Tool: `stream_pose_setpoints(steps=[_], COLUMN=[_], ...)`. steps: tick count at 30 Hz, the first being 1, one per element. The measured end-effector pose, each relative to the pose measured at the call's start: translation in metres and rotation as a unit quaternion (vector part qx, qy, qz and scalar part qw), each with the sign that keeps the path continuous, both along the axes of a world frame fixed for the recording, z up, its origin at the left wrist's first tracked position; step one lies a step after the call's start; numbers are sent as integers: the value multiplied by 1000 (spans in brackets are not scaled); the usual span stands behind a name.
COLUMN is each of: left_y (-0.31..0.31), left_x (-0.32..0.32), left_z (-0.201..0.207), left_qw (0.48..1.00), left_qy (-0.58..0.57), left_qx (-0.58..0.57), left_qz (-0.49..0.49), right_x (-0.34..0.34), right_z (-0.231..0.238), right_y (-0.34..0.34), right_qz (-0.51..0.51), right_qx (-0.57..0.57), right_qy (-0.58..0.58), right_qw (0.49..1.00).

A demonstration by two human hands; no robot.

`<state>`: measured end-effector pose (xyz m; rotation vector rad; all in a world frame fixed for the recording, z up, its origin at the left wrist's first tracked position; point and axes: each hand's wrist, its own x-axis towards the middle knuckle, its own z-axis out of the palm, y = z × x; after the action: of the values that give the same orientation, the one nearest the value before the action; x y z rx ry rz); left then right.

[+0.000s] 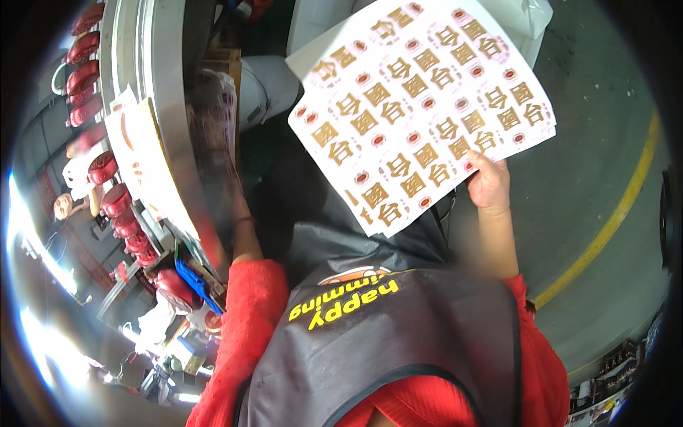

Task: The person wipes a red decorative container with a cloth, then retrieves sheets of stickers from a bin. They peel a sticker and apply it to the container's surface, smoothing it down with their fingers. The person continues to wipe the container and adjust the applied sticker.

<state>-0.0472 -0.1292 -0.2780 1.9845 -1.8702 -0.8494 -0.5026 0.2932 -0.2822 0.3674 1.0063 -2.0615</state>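
Note:
A few white printed sheets point(398, 107), covered with gold characters and small red round marks, lie together with their edges slightly offset. My right hand point(489, 183) grips them at their near right edge, the thumb on top and the other fingers underneath. On the other side, my left hand point(233, 188) reaches in beside the metal table edge, where shade and blur hide its fingers. Close to it is a dim stack of printed sheets point(217, 107); whether the hand touches that stack I cannot tell.
At left runs a curved-looking metal edge point(160, 71) with pale paper sheets point(142, 153) on it. Beyond it stands a row of red round parts point(103, 167). A white bin-like container point(320, 32) is behind the held sheets. A yellow line point(612, 235) crosses the grey-green floor at right.

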Motion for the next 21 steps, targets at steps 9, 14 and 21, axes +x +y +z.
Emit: stream_pose_setpoints(steps=[9,14,21], left_y=[0,3,2], left_x=[9,-29,-42], left_z=[16,55,59], left_qw=[957,953,970], left_qy=[-204,-281,-105], left_qx=[-177,-99,-215], left_qz=[-109,-48,31], right_x=[1,2,2], right_z=[-14,-21,-24], right_y=[6,8,11], right_qz=[14,-2,-2], right_qx=[-36,17,29], right_qy=[5,25,36], right_qw=[999,1000,999])
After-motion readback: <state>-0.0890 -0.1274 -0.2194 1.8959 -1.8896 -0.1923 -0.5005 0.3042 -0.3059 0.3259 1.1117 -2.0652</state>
